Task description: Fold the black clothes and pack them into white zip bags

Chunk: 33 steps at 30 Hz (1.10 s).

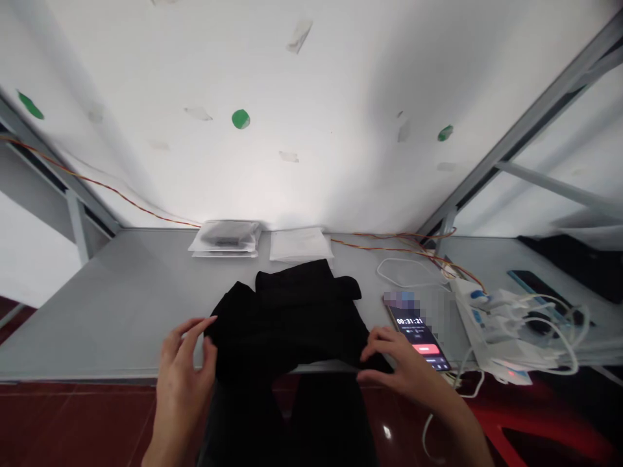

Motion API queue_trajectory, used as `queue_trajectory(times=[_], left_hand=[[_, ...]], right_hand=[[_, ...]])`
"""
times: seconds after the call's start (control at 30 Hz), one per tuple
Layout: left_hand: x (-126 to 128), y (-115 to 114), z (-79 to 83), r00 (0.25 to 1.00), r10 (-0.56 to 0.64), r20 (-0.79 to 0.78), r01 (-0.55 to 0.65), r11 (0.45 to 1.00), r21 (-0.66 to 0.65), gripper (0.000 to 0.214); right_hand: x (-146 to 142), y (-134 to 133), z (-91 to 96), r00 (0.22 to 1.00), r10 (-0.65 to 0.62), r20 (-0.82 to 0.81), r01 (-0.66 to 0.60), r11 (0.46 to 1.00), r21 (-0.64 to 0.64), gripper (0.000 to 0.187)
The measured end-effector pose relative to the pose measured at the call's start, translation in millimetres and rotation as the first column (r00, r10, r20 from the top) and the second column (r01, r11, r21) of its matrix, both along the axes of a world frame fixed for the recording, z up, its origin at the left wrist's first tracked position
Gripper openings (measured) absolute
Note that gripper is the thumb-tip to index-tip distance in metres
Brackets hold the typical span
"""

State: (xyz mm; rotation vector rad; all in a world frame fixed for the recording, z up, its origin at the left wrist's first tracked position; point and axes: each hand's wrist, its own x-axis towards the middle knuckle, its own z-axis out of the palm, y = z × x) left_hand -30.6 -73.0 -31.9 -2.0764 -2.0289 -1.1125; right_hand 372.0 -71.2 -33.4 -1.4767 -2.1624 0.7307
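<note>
A black garment (302, 311) lies spread and partly folded on the grey shelf, its near edge at the shelf's front. My left hand (183, 360) is at the garment's left side, index fingertip against the cloth edge, with a gap between thumb and finger. On the opposite side my right hand (396, 357) rests its fingertips on the lower right corner. Black cloth shows between its parted thumb and finger. The exact kind of garment cannot be made out.
Two flat packets, a clear plastic one (226, 237) and a white one (299, 245), lie behind the garment. A phone (418, 337) showing a timer is close to my right hand. Farther right, a power strip (479, 318) carries tangled white cables. Thin orange wires (384, 246) run along the back.
</note>
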Motion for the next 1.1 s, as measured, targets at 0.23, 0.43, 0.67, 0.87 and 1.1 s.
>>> queue_trajectory(times=[0.23,0.43,0.67,0.87,1.1], left_hand=[[1,14,2.4,0.808,-0.529,-0.259,0.482,0.847,-0.223,0.039],[0,-15,9.3,0.713,-0.684,-0.155,0.593,0.706,-0.386,0.008],[-16,1,-3.6,0.838,-0.535,-0.108,0.456,0.794,-0.401,0.042],[-24,34,16.4,0.913,-0.407,-0.025,0.372,0.857,-0.356,0.034],[50,80,0.5,0.751,-0.646,-0.135,0.57,0.738,-0.363,0.055]], right_hand=[[1,49,-3.2,0.991,-0.096,0.087,0.062,0.94,0.334,0.042],[-5,122,-5.7,0.975,0.093,0.201,-0.14,0.961,0.238,0.045],[-32,172,15.0,0.976,-0.212,-0.056,0.216,0.879,0.425,0.042],[-69,78,0.8,0.998,-0.054,-0.038,0.062,0.955,0.29,0.034],[-83,23,-35.7,0.987,-0.015,0.158,-0.016,0.982,0.19,0.064]])
